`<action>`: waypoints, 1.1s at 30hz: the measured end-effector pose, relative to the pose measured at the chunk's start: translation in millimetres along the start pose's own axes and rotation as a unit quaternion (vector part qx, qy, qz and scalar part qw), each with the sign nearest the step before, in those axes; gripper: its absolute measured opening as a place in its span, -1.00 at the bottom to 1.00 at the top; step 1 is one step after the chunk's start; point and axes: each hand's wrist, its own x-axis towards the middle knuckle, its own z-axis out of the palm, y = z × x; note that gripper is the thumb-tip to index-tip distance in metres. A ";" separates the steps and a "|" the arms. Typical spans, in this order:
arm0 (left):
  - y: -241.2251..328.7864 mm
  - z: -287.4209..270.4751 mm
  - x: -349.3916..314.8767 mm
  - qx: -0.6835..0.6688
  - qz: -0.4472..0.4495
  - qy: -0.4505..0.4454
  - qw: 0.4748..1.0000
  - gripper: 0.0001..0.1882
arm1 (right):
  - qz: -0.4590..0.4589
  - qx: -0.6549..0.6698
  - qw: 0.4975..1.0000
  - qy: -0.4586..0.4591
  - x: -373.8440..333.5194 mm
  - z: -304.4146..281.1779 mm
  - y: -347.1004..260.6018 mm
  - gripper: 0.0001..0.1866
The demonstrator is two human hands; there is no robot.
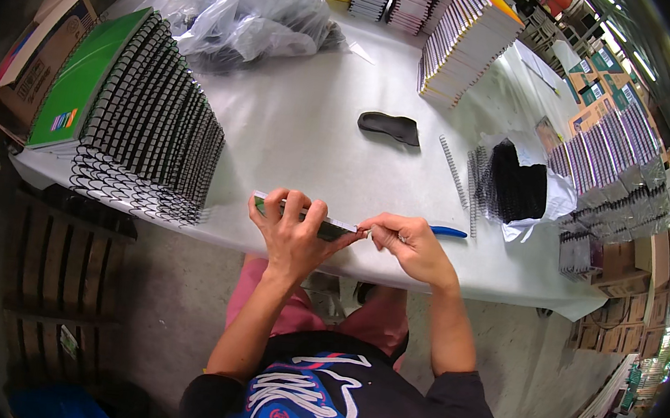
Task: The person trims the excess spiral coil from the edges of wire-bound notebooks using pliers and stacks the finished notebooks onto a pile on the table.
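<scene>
My left hand (293,233) grips a thin green notebook (337,224) stood on edge at the near rim of the white table (302,132). My right hand (409,245) pinches the notebook's right end, fingers closed on its edge. A blue-handled tool (448,231) lies just right of that hand. Loose black spiral coils (455,171) and a bundle of black coils (517,183) on white plastic rest further right.
A slanted stack of green spiral-bound notebooks (137,115) fills the table's left. A clear plastic bag (242,3) sits at the back, unbound notebook stacks (463,39) behind right, a black pad (390,127) mid-table, a cardboard box (32,63) far left, wooden pallets (59,270) below.
</scene>
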 end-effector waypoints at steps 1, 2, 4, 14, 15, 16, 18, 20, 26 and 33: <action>1.8 -1.2 1.0 -0.004 -0.002 -0.011 1.000 -0.44 | 0.021 -0.020 1.000 -0.006 2.0 -1.2 -4.5 -0.85; 2.8 -1.9 1.4 -0.008 -0.004 -0.022 1.000 -0.43 | 0.043 -0.040 0.998 -0.012 4.6 -1.8 -12.1 -0.83; 2.3 -2.3 0.4 -0.009 -0.013 -0.038 0.999 -0.44 | 0.063 -0.050 0.997 -0.007 7.7 0.3 -22.6 -0.80; -4.2 -6.8 1.0 -0.025 -0.003 -0.077 0.997 -0.53 | -0.041 -0.054 0.997 0.042 6.1 6.0 -8.6 -0.84; -3.8 -6.5 1.8 -0.026 -0.004 -0.071 0.997 -0.54 | -0.052 -0.057 0.995 0.057 8.0 8.6 -9.0 -0.83; -3.2 -6.4 2.1 -0.027 -0.005 -0.064 0.998 -0.54 | -0.063 -0.059 0.994 0.072 10.0 11.4 -9.8 -0.82; -2.3 -5.2 1.5 -0.024 -0.006 -0.051 0.998 -0.55 | -0.042 -0.107 0.989 0.089 13.4 17.9 -16.9 -0.77; -1.8 -2.4 -0.8 -0.018 -0.007 -0.036 0.999 -0.56 | -0.025 -0.180 0.976 0.118 15.4 25.0 -18.8 -0.74; -10.2 -3.7 -4.4 -0.026 0.008 -0.037 0.999 -0.53 | 0.015 -0.183 0.978 0.097 19.0 20.9 -9.4 -0.78; -16.3 -13.2 2.4 -0.083 0.012 -0.055 0.995 -0.49 | -0.012 -0.449 0.879 0.159 109.1 -70.3 37.7 -0.54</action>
